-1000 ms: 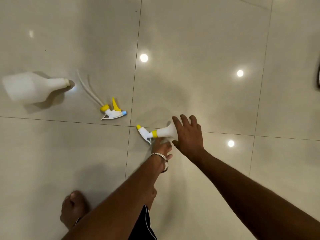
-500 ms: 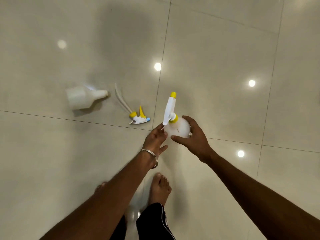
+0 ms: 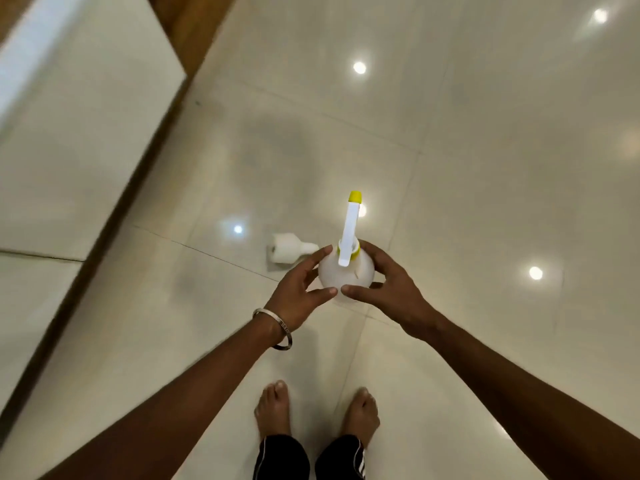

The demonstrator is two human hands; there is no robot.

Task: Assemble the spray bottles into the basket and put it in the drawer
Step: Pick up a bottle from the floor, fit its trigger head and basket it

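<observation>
An assembled white spray bottle (image 3: 341,271) with a yellow collar and yellow nozzle tip is held upright above the floor. My left hand (image 3: 298,292) grips its left side and my right hand (image 3: 388,289) grips its right side, thumbs nearly touching in front. A second white bottle (image 3: 285,252) without a sprayer lies on its side on the floor just beyond my left fingers. The loose sprayer head is hidden. No basket or drawer is in view.
Glossy cream floor tiles (image 3: 485,168) reflect ceiling lights. A white-fronted piece of furniture with a wooden edge (image 3: 104,209) runs along the left. My bare feet (image 3: 315,414) stand below the hands.
The bottle was lifted from lying on the floor to upright, and my left hand now grips it too. The view rose and swung; furniture came in at the left, and the loose sprayer went out of sight.
</observation>
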